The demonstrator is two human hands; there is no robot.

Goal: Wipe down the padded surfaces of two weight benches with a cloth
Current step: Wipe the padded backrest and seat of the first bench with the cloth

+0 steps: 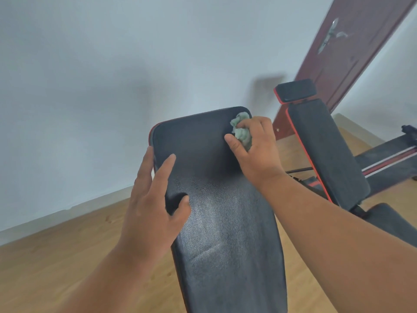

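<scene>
A black padded bench back (216, 222) with red piping rises in front of me, tilted up toward the wall. My right hand (255, 150) grips a crumpled pale green cloth (242, 132) and presses it on the pad's upper right corner. My left hand (153, 199) rests on the pad's left edge with fingers straight, thumb on the face of the pad. A second black bench (325, 150) with red trim and a headrest pad (295, 90) stands to the right.
A white wall runs behind both benches. A dark red door (352, 46) with a metal handle stands at the upper right. Wooden floor (67, 256) spreads left and right of the near bench. A black frame rail (388, 154) lies at the far right.
</scene>
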